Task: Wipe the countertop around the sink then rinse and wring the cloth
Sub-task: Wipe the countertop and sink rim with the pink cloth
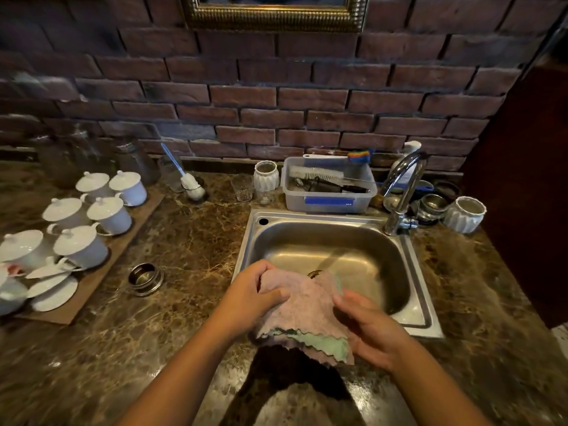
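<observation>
Cloth (302,312), pinkish with a pale green layer showing along its wavy lower edge, hangs between both hands in the lower middle of the frame, over the near rim of the sink (425,305) and the front strip of tabletop (184,241). The left hand (250,295) grips the cloth's left side, fingers curled over the top edge and thumb laid across the front of the fabric. The right hand (367,325) holds the right side, fingers bent into the folds and the green edge lying against its palm. The steel sink fills the centre right of the frame, and the chrome tap (402,192) rises from its upper right corner, arching toward the left; whether water runs I cannot tell. Behind the sink a clear plastic tub (330,202) with a blue label holds a brush and some dark utensils. Just left of the tub stand a white ribbed jar (266,175) and a drinking glass (242,188). At the left of the frame, white lidded cups (109,215) and small saucers sit on a brown board (92,287), with a small round metal tin (145,278) on the marbled brown tabletop between the board and the sink. Another white ribbed pot (465,214) stands to the right of the tap, against the brick wall (307,103).
</observation>
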Available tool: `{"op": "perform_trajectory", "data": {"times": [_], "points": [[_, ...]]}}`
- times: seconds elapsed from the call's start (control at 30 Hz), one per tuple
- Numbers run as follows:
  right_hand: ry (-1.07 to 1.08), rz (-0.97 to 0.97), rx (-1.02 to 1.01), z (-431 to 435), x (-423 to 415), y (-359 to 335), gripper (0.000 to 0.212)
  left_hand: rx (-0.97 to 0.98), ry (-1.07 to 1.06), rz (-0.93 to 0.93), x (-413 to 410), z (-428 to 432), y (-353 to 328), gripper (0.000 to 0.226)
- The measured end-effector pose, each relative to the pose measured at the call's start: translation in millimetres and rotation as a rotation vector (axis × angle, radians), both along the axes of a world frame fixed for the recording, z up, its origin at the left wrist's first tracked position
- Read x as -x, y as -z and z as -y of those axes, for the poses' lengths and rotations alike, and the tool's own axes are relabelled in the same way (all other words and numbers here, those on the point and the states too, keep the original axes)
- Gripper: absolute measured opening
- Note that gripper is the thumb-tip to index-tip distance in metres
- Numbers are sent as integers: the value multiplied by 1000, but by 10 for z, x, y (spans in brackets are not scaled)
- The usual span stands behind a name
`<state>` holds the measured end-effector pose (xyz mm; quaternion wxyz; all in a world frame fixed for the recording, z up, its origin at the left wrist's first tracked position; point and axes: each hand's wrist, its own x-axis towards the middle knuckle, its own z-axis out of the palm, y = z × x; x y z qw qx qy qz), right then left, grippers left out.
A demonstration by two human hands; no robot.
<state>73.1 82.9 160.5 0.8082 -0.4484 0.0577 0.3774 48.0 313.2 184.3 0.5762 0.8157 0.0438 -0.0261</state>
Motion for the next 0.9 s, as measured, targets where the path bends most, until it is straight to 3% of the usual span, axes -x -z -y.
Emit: {"op": "perform_trajectory", "data": {"times": [0.13, 0.33, 0.43, 0.57, 0.67, 0.7, 0.77, 0.83, 0.9], "points": [[56, -13, 122, -50, -23, 67, 43, 56, 41, -7, 24, 77, -38, 18], [222, 1, 117, 6, -124, 58, 33, 225, -51, -52, -69, 35, 75, 30], [231, 171, 268, -49, -173, -54, 22, 182, -108, -88, -146, 30, 184, 37], [261, 520, 683, -134, -263, -317, 18, 179, -179, -191, -307, 66, 228, 51], [235, 761, 887, -248, -285, -569, 17, 3, -241, -87, -375, 126, 196, 47], [231, 822, 945, -317, -275, -648, 17, 59, -212, -43, -366, 162, 168, 44], [261, 920, 1042, -484, -220, -766, 18, 434, -114, -88, -330, 264, 40, 43], [261, 979, 1074, -682, -140, -804, 14, 828, -45, -184, -305, 341, -46, 51], [212, 1006, 1101, -883, -45, -777, 14, 1037, -79, -266, -293, 333, -95, 65]]}}
